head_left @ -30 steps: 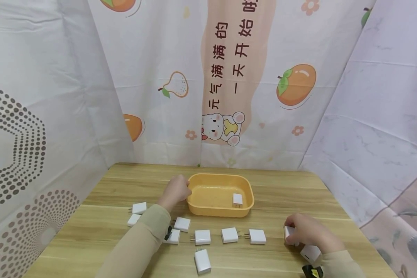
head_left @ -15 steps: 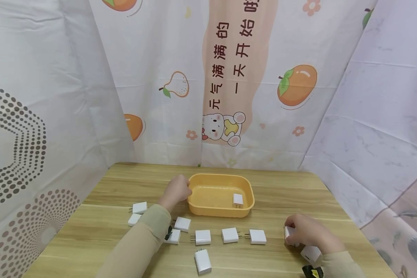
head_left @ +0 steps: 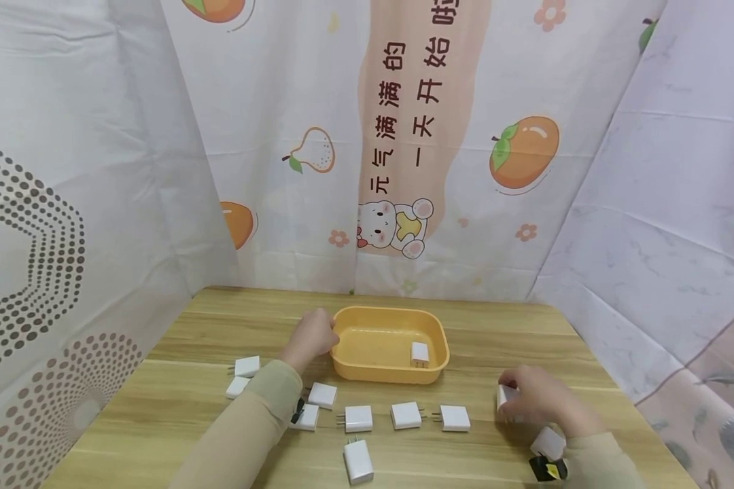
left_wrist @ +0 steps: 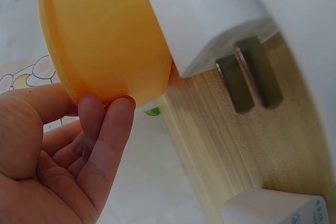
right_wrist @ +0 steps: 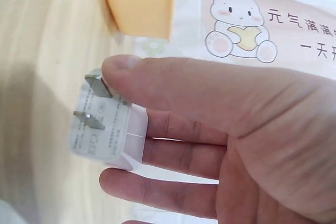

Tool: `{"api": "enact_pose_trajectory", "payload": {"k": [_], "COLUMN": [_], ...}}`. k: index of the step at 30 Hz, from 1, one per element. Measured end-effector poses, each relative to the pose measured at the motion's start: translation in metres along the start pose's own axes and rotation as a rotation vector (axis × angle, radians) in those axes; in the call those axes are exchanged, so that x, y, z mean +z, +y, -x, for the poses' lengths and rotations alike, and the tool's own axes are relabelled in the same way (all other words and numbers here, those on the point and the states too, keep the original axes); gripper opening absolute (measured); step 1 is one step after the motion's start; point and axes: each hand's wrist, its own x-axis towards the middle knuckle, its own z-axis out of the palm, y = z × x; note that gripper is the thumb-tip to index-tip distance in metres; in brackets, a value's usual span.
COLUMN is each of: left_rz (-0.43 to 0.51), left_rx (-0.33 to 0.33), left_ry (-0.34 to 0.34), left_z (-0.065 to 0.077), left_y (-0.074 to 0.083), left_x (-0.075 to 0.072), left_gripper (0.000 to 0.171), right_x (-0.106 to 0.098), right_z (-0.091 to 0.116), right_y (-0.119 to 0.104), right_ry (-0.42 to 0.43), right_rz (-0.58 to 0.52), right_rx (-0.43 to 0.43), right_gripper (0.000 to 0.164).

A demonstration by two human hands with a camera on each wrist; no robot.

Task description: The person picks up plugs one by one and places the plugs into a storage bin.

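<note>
My left hand (head_left: 310, 337) pinches the left rim of a yellow plastic basket (head_left: 384, 373); in the left wrist view thumb and fingers meet on that rim. One white charger plug (head_left: 419, 353) lies inside the basket, toward its right end. Over at the right of the table, my right hand (head_left: 541, 399) grips another white charger plug (right_wrist: 107, 121) between thumb and fingers. Its two metal prongs and printed end face show in the right wrist view. Close below that hand lies a further white charger plug (head_left: 549, 443), partly overlapped by the wrist.
Several white charger plugs lie across the wooden table (head_left: 465, 468), among them one near the front (head_left: 358, 462), one right of centre (head_left: 455, 418) and one at the left (head_left: 247, 367). The left forearm (head_left: 238, 428) passes over the left group. Printed curtains (head_left: 281, 204) enclose the back and sides.
My right hand has moved slightly up and back from the table's right side with the charger plug in its grip. The left hand stays on the basket rim.
</note>
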Motion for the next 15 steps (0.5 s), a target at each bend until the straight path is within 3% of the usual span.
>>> {"api": "enact_pose_trajectory", "payload": {"k": [11,15], "left_rz": [-0.006,-0.019], "left_rx": [0.006,0.013], "left_ry": [0.004,0.009], "left_z": [0.0,0.001], "left_y": [0.0,0.001], "left_x": [0.001,0.0], "left_gripper": [0.044,0.044], "right_x": [-0.047,-0.067], "right_z": [-0.002,-0.002], "right_y": [-0.016,-0.025], "right_ry": [0.016,0.056], "right_rz": [-0.031,0.032], "right_rx": [-0.076,-0.093], "right_gripper": [0.039,0.042]}}
